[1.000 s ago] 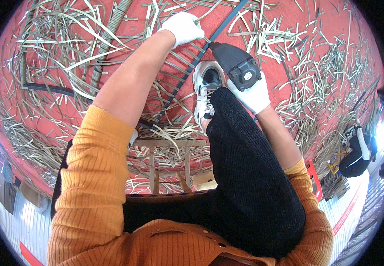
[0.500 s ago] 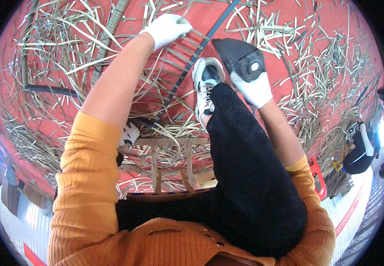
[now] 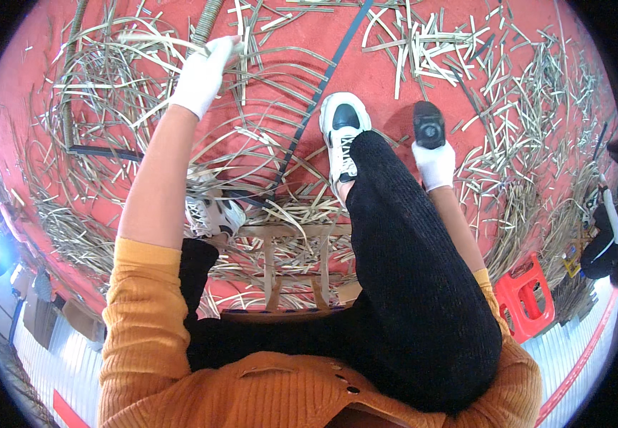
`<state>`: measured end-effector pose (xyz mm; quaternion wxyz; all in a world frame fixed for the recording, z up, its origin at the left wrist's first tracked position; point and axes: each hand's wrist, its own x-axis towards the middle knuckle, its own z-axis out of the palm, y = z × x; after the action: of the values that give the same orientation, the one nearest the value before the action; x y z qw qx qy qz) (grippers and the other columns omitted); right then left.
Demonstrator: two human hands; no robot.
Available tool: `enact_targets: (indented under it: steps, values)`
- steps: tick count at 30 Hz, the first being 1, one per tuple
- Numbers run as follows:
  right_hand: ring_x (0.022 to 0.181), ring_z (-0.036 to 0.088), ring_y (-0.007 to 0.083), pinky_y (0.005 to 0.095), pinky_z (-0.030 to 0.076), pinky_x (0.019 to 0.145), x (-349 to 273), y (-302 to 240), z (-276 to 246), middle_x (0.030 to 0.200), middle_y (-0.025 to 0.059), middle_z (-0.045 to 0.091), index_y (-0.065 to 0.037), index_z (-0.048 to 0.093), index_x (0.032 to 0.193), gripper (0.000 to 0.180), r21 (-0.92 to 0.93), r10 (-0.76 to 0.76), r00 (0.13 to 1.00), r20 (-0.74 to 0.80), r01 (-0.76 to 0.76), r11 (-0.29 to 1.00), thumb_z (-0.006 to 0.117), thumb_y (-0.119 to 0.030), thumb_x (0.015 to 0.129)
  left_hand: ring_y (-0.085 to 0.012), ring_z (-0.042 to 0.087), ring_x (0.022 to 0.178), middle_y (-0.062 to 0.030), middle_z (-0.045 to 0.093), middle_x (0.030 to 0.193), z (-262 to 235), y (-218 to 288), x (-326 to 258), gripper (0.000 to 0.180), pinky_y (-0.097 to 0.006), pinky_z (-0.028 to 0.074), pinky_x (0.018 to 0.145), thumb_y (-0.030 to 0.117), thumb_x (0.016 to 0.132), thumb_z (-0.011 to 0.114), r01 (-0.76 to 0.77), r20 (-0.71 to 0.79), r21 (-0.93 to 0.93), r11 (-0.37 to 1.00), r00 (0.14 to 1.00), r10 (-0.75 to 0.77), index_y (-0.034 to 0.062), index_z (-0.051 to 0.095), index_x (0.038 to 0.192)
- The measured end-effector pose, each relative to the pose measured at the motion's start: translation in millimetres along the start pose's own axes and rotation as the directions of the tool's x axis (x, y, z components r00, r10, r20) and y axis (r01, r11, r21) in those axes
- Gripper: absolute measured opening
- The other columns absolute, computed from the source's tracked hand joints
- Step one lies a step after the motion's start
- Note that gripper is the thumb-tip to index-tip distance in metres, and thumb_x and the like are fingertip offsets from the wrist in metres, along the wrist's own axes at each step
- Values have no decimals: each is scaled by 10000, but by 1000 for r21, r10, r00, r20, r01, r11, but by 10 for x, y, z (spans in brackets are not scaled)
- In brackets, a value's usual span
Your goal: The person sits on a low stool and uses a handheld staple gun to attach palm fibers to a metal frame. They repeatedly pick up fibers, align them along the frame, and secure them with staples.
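Observation:
My left hand (image 3: 200,80), in a white glove, is raised at the upper left with its fingers closed. A pale, flat weaving strip (image 3: 153,38), smeared by motion, runs into its fingers from the left. My right hand (image 3: 435,165), gloved too, is closed round a black handheld tool (image 3: 429,125) with a round disc on its end; its exact kind is hidden by the angle. Between the hands a dark, flat metal bar (image 3: 314,100) slants across the floor. Several curved strips (image 3: 284,75) reach leftward from it, side by side.
Loose strip offcuts (image 3: 433,50) litter the red floor covering (image 3: 387,96). A wrapped post (image 3: 209,20) stands at the upper left. My white-and-black shoe (image 3: 344,125) is beside the bar. A red plastic stool (image 3: 526,299) is at the right, a wooden frame (image 3: 269,264) below.
My left hand has moved left and slightly down, away from the bar. My right hand has drawn the tool down and right, off the bar, and turned it.

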<state>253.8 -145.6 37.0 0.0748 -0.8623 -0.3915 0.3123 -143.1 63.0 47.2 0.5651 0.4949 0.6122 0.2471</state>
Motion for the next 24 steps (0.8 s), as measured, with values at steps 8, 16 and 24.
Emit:
enact_targets:
  steps: [8,16,24]
  values:
    - [1011,658,433,448,518,883,-185,-237,293,1124,294,662,-11,252,1530,987,-156,35,973,227,1,988,719,-419,762,-363,657,1054,-220,699,1059,206,323,-362,665,-440,493,936,652,901,514,-137,262,851,507,947,-184,29,711,1025]
    - [1013,660,428,455,511,886,-151,-289,277,1122,301,661,17,267,1518,973,-182,53,963,263,-5,983,706,-432,775,-319,669,839,-86,663,791,510,-134,-795,193,-474,522,740,307,885,612,-354,338,908,224,935,110,121,663,885]
    - [1019,654,427,456,513,887,-162,-284,313,1127,295,656,28,308,1492,931,-185,-3,978,211,43,982,713,-408,776,-334,648,783,-108,616,836,916,-308,-1185,194,-452,516,670,307,926,617,-329,293,870,368,944,151,118,630,880]
